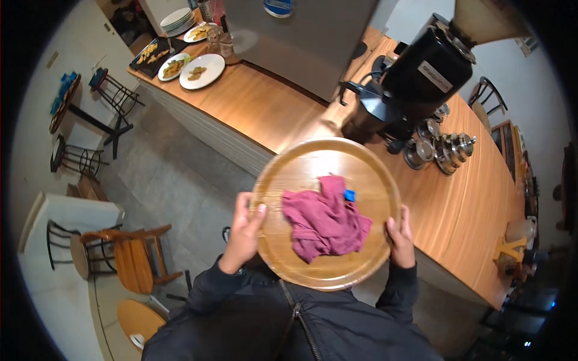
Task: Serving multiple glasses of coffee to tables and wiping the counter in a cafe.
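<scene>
Hands: you're clamping the round wooden tray (325, 162) with left hand (244, 231) and right hand (400, 240), so keep it level under the maroon cloth (322, 219).

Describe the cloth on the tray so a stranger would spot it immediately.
Find the long wooden counter; in front of it, both hands hold a round wooden tray. The cloth lies crumpled at its middle. It is dull pink with a small blue tag, the only soft thing there.

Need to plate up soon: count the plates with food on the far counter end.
3: two white plates with food side by side, and one behind them near the stacked empty plates. Others may be hidden.
</scene>
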`<state>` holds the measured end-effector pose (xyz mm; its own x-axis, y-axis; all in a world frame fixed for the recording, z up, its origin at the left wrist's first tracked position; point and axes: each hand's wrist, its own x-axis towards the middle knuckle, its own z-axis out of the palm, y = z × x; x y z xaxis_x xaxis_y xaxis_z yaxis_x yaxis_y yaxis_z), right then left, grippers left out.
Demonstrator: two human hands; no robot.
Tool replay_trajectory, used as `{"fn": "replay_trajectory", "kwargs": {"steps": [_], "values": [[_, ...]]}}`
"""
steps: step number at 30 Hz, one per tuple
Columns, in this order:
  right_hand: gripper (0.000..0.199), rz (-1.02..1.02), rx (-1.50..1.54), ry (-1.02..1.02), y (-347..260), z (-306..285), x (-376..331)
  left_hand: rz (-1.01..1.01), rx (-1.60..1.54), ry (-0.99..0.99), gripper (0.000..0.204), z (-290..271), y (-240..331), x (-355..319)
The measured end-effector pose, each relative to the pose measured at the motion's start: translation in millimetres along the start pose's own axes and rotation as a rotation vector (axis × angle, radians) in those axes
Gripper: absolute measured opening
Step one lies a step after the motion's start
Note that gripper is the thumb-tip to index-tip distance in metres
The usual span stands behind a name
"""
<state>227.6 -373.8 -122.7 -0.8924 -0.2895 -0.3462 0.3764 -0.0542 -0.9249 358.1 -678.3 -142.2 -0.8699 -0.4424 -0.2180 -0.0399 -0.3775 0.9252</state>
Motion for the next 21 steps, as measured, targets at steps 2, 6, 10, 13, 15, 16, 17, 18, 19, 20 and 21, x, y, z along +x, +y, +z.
{"fn": "replay_trajectory", "kwargs": {"steps": [2,6,10,13,15,16,17,18,19,20,21], "values": [[0.051,-0.056,-0.031,-0.131,15,74,27,-0.011,-0.021,0.01,0.022,-66,21,12],[0.053,-0.144,-0.118,-0.179,72,181,72,0.018,-0.03,0.149,0.051,-189,65,55],[0.049,-0.3,0.096,-0.334,62,365,104,0.119,0.103,0.243,0.047,-322,128,83],[0.068,-0.171,0.306,-0.501,76,465,139,0.062,0.066,0.308,0.045,-399,176,126],[0.079,-0.217,0.3,-0.599,58,519,151,0.133,0.034,0.26,0.044,-444,202,166],[0.085,-0.264,0.252,-0.606,57,546,160,0.138,0.012,0.268,0.048,-463,215,186],[0.092,-0.307,0.204,-0.619,54,572,172,0.146,0.011,0.273,0.048,-481,228,204],[0.098,-0.331,0.211,-0.655,51,595,184,0.156,-0.016,0.271,0.049,-498,241,223],[0.098,-0.333,0.218,-0.667,47,623,195,0.168,-0.038,0.268,0.05,-520,256,243],[0.1,-0.329,0.228,-0.684,46,650,209,0.185,-0.025,0.272,0.052,-547,267,264],[0.102,-0.324,0.238,-0.704,45,679,225,0.195,-0.019,0.288,0.052,-570,279,283]]}}
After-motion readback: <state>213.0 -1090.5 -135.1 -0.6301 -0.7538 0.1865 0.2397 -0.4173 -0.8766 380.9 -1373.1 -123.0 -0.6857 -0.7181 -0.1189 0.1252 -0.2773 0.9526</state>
